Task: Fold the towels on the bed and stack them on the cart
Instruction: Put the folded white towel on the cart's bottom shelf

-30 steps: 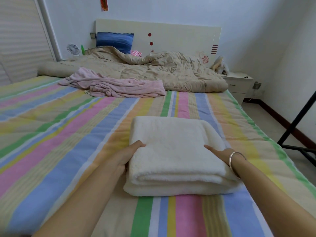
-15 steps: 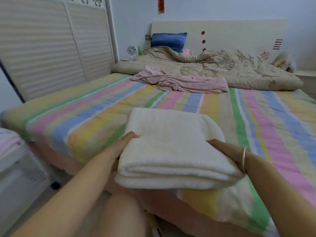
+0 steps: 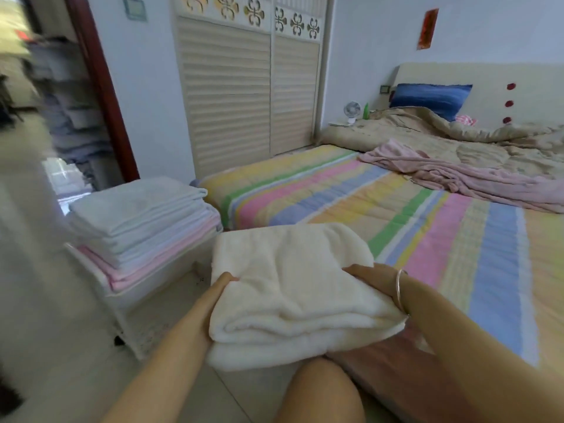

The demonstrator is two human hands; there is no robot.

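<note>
I hold the folded towel (image 3: 293,288) between my left hand (image 3: 215,296) and right hand (image 3: 370,277), over the bed's (image 3: 335,193) near edge. Left of it, by the bed's corner, the cart (image 3: 146,293) carries a stack of towels (image 3: 143,218). A loose towel (image 3: 457,175) lies farther up the bed, before the quilt (image 3: 442,138).

A thin silver bangle (image 3: 399,288) circles the right wrist; both forearms and one knee (image 3: 320,389) are bare.

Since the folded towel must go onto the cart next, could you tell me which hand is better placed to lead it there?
Left, probably. The left hand grips the towel on the edge nearer the cart and its stack; the right hand holds the far edge, by the bed.
</note>
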